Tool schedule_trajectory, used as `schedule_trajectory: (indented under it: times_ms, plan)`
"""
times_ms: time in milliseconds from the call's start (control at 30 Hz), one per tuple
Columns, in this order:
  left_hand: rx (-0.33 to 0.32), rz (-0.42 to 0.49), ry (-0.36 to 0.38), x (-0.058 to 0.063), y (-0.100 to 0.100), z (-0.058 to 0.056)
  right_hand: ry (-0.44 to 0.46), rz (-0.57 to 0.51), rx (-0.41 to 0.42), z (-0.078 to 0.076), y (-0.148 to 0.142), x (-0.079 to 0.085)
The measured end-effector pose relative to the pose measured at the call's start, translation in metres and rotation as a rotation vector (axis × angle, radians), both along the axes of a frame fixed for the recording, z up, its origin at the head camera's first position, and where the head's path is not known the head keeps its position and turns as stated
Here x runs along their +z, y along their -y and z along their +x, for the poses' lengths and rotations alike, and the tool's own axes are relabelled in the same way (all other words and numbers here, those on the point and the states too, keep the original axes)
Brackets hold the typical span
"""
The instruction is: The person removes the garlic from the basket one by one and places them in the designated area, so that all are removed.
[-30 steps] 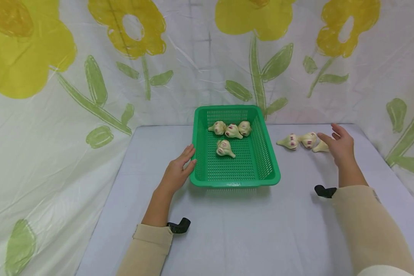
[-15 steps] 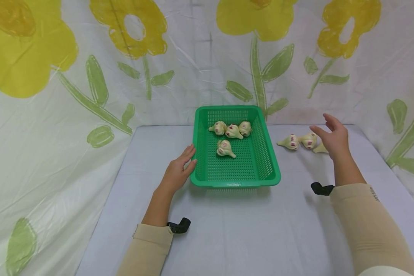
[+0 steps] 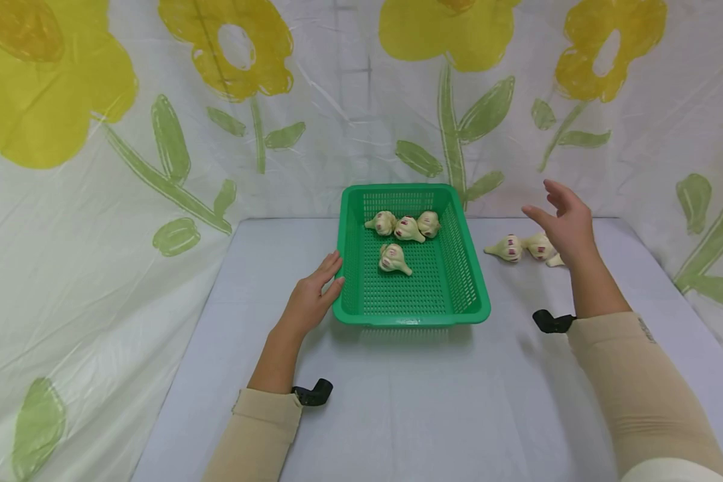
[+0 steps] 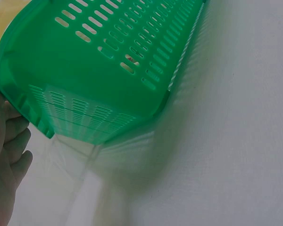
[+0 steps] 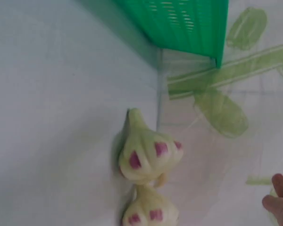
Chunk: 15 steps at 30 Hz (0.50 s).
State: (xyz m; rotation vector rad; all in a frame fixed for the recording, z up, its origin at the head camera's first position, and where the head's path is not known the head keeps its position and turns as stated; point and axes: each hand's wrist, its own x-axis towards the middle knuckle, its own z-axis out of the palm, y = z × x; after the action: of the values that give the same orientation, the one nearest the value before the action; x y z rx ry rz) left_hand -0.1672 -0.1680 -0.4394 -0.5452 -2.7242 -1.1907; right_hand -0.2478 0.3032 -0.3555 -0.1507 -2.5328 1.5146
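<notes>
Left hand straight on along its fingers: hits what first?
The green basket, at its left side; the left hand appears to be touching it, though exact contact is hard to judge.

Beige sleeves (image 3: 626,381), the right one creased, a small dark marking (image 3: 646,330) near its cuff (image 3: 602,325); black, angular wrist cameras (image 3: 316,393).

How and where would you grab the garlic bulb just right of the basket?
I'd likely grip the garlic bulb by its round body, coming from above and closing on its near and far sides. It lies on its side, neck toward the green basket, while another bulb sits close at its other end.
</notes>
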Motion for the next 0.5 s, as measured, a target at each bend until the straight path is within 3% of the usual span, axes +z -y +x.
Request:
schedule_trajectory:
  times_ms: [500]
  plan:
    - [-0.004,0.003,0.002,0.000,0.001,0.000,-0.125,0.107,0.227,-0.010,0.052,0.033]
